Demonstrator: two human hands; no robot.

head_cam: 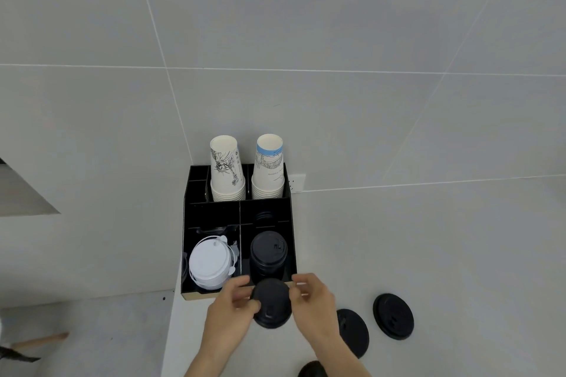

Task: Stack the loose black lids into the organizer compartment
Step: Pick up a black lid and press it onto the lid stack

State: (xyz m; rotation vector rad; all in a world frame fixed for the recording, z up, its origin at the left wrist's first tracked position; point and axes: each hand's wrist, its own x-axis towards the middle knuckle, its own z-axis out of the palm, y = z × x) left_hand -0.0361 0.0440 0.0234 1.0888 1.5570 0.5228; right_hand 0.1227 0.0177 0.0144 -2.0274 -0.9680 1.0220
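A black lid (272,303) is held between both hands just in front of the black organizer (185,217). My left hand (228,312) grips its left edge, my right hand (314,306) its right edge. Behind it, a stack of black lids (269,251) fills the organizer's front right compartment. Loose black lids lie on the white counter to the right: one (355,333) partly behind my right wrist, one (393,316) further right, and one (311,370) at the bottom edge, mostly hidden.
White lids (209,265) fill the front left compartment. Two stacks of upside-down paper cups (226,171) (269,168) stand in the back compartments against the tiled wall. A wall socket (296,183) is right of the organizer. The counter's left edge drops off below the organizer.
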